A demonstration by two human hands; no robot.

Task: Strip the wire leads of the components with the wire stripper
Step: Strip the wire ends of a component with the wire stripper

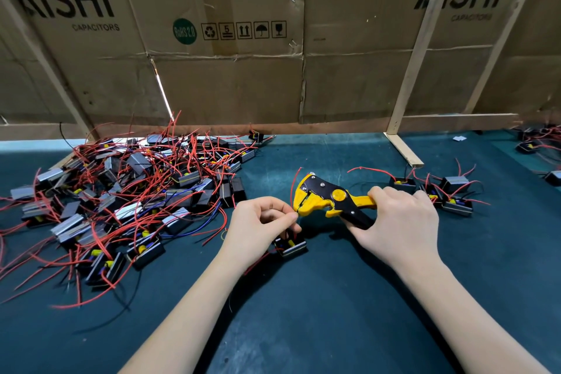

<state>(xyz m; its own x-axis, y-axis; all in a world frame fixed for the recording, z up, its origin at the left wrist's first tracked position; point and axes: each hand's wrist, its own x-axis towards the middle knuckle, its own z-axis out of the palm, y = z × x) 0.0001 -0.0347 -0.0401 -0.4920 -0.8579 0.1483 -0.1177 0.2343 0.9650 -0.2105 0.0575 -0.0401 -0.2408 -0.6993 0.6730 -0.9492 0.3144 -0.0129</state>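
Observation:
My right hand [397, 222] grips the handles of a yellow and black wire stripper [328, 196], whose jaws point left. With thumb and fingertips, my left hand [261, 222] pinches a red wire lead [294, 188] right at the jaws. The lead curves up past the stripper's head. It belongs to a small black component [291, 246] with yellow parts, lying on the green mat just below my left hand.
A big tangled pile of components [127, 191] with red leads covers the mat's left side. A few more components [446, 191] lie right of the stripper, others at the far right edge. Cardboard walls [230, 76] with wooden battens [403, 149] close the back.

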